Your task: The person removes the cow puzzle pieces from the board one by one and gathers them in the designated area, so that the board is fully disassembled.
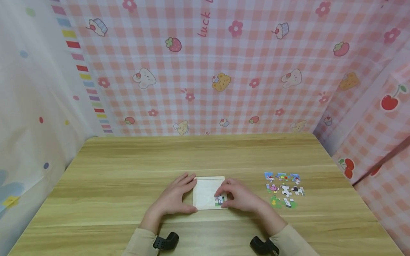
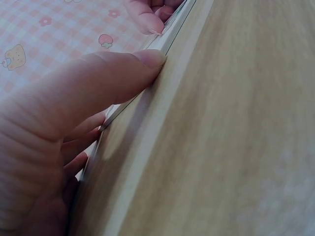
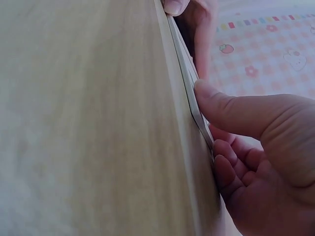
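Observation:
A square, pale wooden puzzle tray (image 1: 205, 193) lies flat on the table. My left hand (image 1: 176, 193) holds its left side, thumb at the near corner and fingers toward the far corner. In the left wrist view, that thumb (image 2: 123, 73) presses the tray's near edge. A printed jigsaw piece (image 1: 219, 201) with green and white on it is at the tray's near right corner. My right hand (image 1: 238, 195) pinches this piece between thumb and fingers. In the right wrist view, the right thumb (image 3: 231, 105) rests at the tray's edge, and the piece is hidden.
Several loose jigsaw pieces (image 1: 286, 191) lie in rough rows right of the tray. The wooden table (image 1: 128, 156) reaches back to a pink checked cloth (image 1: 192, 64). Cloth also hangs at both sides. A black wrist device (image 1: 166, 241) is on each forearm.

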{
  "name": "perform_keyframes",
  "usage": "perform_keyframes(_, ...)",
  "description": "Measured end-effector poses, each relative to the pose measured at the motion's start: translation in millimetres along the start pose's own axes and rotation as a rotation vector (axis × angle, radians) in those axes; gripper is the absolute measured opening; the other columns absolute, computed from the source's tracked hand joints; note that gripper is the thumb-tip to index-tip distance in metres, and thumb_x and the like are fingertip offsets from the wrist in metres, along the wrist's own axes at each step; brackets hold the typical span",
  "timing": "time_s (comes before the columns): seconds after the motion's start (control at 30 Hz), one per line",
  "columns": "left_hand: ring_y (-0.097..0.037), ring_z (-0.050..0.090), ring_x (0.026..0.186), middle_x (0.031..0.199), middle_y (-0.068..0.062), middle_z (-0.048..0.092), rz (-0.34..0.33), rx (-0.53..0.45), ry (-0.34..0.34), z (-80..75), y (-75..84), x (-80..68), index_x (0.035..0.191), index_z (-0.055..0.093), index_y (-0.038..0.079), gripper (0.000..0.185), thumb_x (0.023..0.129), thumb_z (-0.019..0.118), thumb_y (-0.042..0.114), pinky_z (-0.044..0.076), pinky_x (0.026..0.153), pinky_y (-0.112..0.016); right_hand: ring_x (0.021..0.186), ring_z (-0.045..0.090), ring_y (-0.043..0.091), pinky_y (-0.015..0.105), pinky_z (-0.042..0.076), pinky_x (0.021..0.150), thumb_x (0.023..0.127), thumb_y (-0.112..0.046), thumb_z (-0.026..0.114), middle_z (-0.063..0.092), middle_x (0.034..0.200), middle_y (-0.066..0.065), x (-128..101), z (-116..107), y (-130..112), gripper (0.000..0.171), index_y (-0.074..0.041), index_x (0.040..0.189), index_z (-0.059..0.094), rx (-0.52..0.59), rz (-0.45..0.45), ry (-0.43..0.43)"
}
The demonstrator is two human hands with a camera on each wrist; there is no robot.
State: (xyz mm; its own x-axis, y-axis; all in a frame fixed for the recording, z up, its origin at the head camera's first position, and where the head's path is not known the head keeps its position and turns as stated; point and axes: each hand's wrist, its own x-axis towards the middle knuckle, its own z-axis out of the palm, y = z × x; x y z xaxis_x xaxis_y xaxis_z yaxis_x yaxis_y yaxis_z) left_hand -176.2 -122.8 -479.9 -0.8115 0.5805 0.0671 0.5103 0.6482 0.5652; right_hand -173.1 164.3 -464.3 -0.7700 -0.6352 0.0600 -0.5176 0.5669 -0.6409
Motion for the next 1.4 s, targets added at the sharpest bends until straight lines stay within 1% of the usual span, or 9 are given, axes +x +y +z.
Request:
perform_keyframes(0.17,-0.034,0.016,0.149,0.160,-0.009,0.030,0.007,0.006,0.002,-0.4,1.0,0.0,0.148,0.044,0.002,0.094,0.073,0.083,0.044,0.020,0.117,-0.056,0.091,0.045,0.012,0.028,0.039,0.079,0.082,-0.011,0.081,0.056,0.102,-0.006,-1.0,-0.3,-3.1,0.024,-0.018,0.102,0.071,0.000,0.004,0.006)
perform_keyframes(0.37,-0.034,0.017,0.149,0.159,-0.009,0.031,0.014,-0.001,0.007,-0.4,2.5,0.6,0.147,0.045,0.001,0.093,0.073,0.083,0.044,0.021,0.116,-0.056,0.093,0.048,0.013,0.030,0.041,0.082,0.083,-0.010,0.079,0.060,0.104,-0.007,-3.6,-1.2,-3.6,0.024,-0.019,0.103,0.069,0.011,-0.006,0.017)
perform_keyframes(0.6,-0.034,0.017,0.149,0.159,-0.008,0.032,0.016,0.001,0.010,0.7,1.8,1.3,0.147,0.046,0.002,0.093,0.072,0.083,0.043,0.021,0.116,-0.056,0.083,0.051,0.011,0.027,0.044,0.076,0.082,-0.007,0.080,0.059,0.091,-0.008,-2.9,-0.5,-2.5,0.025,-0.017,0.104,0.069,0.024,-0.038,0.035)
perform_keyframes(0.73,-0.034,0.017,0.149,0.159,-0.008,0.033,0.020,0.004,0.014,0.5,1.8,1.2,0.146,0.047,0.002,0.092,0.072,0.083,0.043,0.022,0.116,-0.056,0.075,0.050,0.008,0.025,0.045,0.070,0.084,-0.004,0.077,0.059,0.086,-0.009,-1.6,0.7,-2.2,0.024,-0.017,0.104,0.070,0.060,-0.043,0.045)
perform_keyframes(0.83,-0.035,0.018,0.149,0.159,-0.008,0.033,0.021,0.005,0.016,0.1,2.2,0.9,0.146,0.047,0.001,0.092,0.072,0.083,0.043,0.022,0.116,-0.056,0.074,0.050,0.006,0.024,0.045,0.068,0.087,-0.001,0.074,0.062,0.086,-0.010,-0.8,1.7,-2.7,0.023,-0.018,0.102,0.071,0.102,-0.036,0.060)
perform_keyframes(1.0,-0.035,0.019,0.148,0.159,-0.009,0.033,0.019,0.011,0.018,-0.3,2.7,0.7,0.146,0.046,0.001,0.092,0.073,0.083,0.044,0.023,0.116,-0.056,0.083,0.057,0.007,0.026,0.050,0.076,0.090,0.001,0.069,0.068,0.095,-0.006,-2.3,1.0,-3.7,0.021,-0.016,0.103,0.071,0.191,-0.032,0.114)
perform_keyframes(1.1,-0.035,0.019,0.148,0.159,-0.010,0.033,0.015,0.019,0.019,-0.4,3.0,0.4,0.146,0.046,0.000,0.093,0.073,0.082,0.044,0.023,0.116,-0.055,0.089,0.060,0.009,0.027,0.052,0.080,0.091,0.001,0.067,0.069,0.101,-0.003,-7.1,-2.6,-3.2,0.020,-0.013,0.105,0.072,0.240,-0.008,0.142)
perform_keyframes(1.2,-0.036,0.020,0.148,0.158,-0.012,0.033,0.018,0.022,0.025,-0.3,3.0,-0.1,0.146,0.045,-0.001,0.094,0.073,0.083,0.044,0.024,0.116,-0.055,0.091,0.061,0.011,0.028,0.053,0.081,0.091,0.000,0.067,0.070,0.104,0.000,-15.0,-7.8,-0.1,0.021,-0.012,0.108,0.072,0.249,0.018,0.166)
perform_keyframes(1.4,-0.036,0.020,0.148,0.159,-0.013,0.031,0.005,0.012,0.031,0.3,1.1,-0.9,0.147,0.044,-0.001,0.094,0.074,0.083,0.043,0.023,0.116,-0.055,0.087,0.062,0.012,0.027,0.053,0.078,0.088,0.001,0.070,0.068,0.099,0.001,-36.7,-21.8,12.0,0.028,-0.008,0.115,0.067,0.218,0.071,0.222)
